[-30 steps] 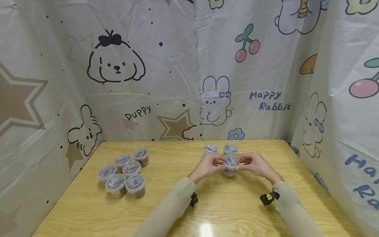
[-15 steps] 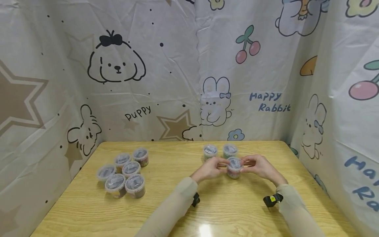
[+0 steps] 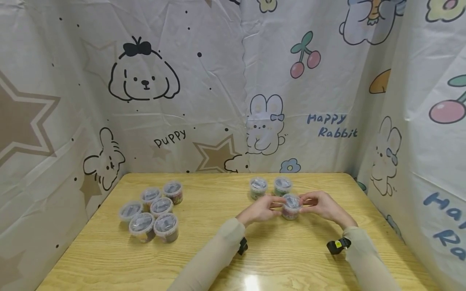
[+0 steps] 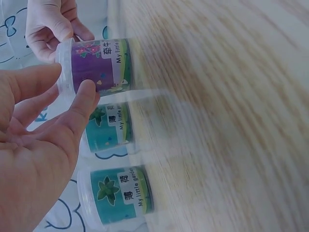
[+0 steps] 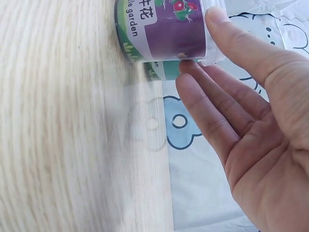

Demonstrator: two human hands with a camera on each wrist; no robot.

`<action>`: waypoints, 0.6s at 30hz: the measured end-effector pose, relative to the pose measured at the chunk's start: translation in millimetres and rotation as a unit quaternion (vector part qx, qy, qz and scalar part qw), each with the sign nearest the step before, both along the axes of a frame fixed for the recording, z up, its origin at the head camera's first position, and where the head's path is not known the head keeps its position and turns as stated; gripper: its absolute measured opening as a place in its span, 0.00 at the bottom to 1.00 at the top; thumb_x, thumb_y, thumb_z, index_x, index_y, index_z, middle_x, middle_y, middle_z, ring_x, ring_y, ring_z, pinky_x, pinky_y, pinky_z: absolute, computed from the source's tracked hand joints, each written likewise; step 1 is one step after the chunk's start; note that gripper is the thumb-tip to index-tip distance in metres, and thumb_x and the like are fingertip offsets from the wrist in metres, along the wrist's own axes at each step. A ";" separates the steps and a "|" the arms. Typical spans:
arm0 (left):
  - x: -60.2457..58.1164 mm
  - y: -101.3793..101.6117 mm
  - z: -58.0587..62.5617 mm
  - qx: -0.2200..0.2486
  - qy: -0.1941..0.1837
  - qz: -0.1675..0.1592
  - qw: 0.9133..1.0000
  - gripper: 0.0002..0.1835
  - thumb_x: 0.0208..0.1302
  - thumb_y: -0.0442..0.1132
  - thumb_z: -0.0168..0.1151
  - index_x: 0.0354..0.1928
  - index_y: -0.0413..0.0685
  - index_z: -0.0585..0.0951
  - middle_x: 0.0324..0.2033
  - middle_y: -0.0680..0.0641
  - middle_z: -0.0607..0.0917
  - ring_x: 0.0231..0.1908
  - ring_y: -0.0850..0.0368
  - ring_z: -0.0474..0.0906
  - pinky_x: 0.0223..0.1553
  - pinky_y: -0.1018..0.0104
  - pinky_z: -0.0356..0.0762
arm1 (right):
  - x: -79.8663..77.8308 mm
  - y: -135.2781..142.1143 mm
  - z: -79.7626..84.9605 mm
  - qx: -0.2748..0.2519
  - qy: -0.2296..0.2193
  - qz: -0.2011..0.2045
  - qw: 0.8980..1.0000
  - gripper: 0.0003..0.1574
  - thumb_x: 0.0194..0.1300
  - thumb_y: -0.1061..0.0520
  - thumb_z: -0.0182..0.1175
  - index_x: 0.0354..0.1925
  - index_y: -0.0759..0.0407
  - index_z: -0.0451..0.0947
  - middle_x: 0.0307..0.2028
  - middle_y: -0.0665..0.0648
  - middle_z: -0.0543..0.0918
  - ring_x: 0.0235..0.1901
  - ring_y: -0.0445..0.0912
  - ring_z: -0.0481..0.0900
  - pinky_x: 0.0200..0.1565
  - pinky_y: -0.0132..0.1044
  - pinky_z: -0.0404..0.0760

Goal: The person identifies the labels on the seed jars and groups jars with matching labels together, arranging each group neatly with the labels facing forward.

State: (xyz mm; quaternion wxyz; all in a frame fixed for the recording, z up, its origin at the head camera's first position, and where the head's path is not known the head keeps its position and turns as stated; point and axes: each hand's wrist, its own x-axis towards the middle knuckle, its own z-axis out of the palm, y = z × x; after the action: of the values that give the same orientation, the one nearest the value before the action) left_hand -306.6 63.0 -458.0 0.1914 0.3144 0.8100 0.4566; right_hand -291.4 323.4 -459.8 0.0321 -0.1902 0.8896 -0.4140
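A small clear-lidded plastic tub with a purple flower label [image 3: 291, 203] stands upright on the right half of the table, held between my two hands. My left hand [image 3: 259, 209] grips its left side, thumb at the lid rim and a finger along the label in the left wrist view. From the right, my right hand [image 3: 323, 207] holds it by the fingertips, thumb by the lid [image 5: 212, 43]. Right behind it are two tubs with teal leaf labels, a left one [image 3: 258, 188] and a right one [image 3: 283, 186]; the right one is partly hidden.
Several more lidded tubs [image 3: 142, 227] stand in a loose cluster on the left side of the wooden table [image 3: 218, 242]. A printed cloth [image 3: 207, 105] hangs round the back and both sides of the table. Each wrist wears a black strapped device [image 3: 336, 245].
The purple-labelled tub has shifted right and slightly nearer, both hands moving along with it. More of the two teal-labelled tubs shows now. The left cluster stays put.
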 end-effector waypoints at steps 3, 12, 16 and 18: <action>-0.3 0.8 -1.0 -0.004 0.003 -0.001 1.000 0.26 0.68 0.30 0.59 0.67 0.48 0.72 0.68 0.47 0.72 0.65 0.50 0.72 0.61 0.68 0.74 | 0.8 0.4 -0.4 0.001 0.001 -0.001 1.000 0.10 0.58 0.56 0.71 0.38 0.58 0.82 0.59 0.73 0.76 0.57 0.65 0.78 0.52 0.42 0.82; 1.4 0.0 -0.4 -0.005 0.005 -0.001 1.000 0.26 0.67 0.30 0.59 0.67 0.47 0.72 0.67 0.47 0.73 0.65 0.48 0.72 0.60 0.67 0.75 | 1.0 2.6 -2.2 0.002 -0.009 -0.001 1.000 0.10 0.59 0.55 0.71 0.38 0.56 0.83 0.59 0.70 0.77 0.55 0.62 0.80 0.52 0.42 0.83; 1.1 0.3 0.1 -0.004 0.008 0.002 1.000 0.25 0.67 0.31 0.60 0.66 0.47 0.73 0.67 0.47 0.73 0.64 0.49 0.73 0.60 0.67 0.75 | 0.8 2.8 -1.0 0.002 -0.009 -0.003 1.000 0.10 0.59 0.54 0.71 0.37 0.55 0.82 0.59 0.70 0.77 0.56 0.62 0.79 0.52 0.43 0.82; 0.6 0.4 0.0 -0.003 0.010 0.002 1.000 0.25 0.67 0.31 0.60 0.66 0.47 0.73 0.67 0.47 0.73 0.64 0.49 0.73 0.60 0.67 0.75 | 1.0 2.7 -0.8 0.002 -0.010 -0.003 1.000 0.10 0.59 0.54 0.71 0.37 0.55 0.82 0.59 0.70 0.77 0.57 0.63 0.78 0.53 0.44 0.82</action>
State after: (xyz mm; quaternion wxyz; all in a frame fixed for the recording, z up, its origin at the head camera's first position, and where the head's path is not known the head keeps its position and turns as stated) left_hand -306.0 63.5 -458.0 0.1835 0.3168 0.8137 0.4516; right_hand -290.4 326.1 -460.6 0.0404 -0.1836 0.8906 -0.4142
